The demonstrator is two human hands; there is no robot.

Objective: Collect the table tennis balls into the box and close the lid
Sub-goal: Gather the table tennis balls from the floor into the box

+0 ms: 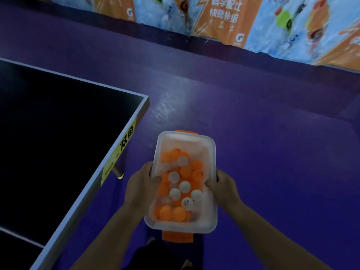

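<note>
Fingers (154, 180) of the left hand (141, 184) clamp the left long wall of a translucent plastic box (213, 152), the thumb hooked over the rim and resting against the balls inside. From my remote seat I cannot see the other fingers, which are hidden beneath the wall. Opposite, the right hand (223, 185) grasps the right long wall in the same way, its thumb (210, 183) curled over the rim. Between both hands the box hangs in the air, open at the top, short ends pointing away from and toward the person. Orange and white table tennis balls (179, 185) fill its bottom in a loose heap, thickest at the near end and middle. An orange latch tab (186, 132) sticks out at the far short end, another orange tab (177, 237) at the near one. Both bare forearms run down to the lower edge of the head view. Below the box lies a purple floor (272, 123). Left of it stands a dark table tennis table (58, 133), its corner close by, with a yellow sticker (126, 141) along the edge. Printed orange and blue barrier panels (233, 22) line the far side.
</note>
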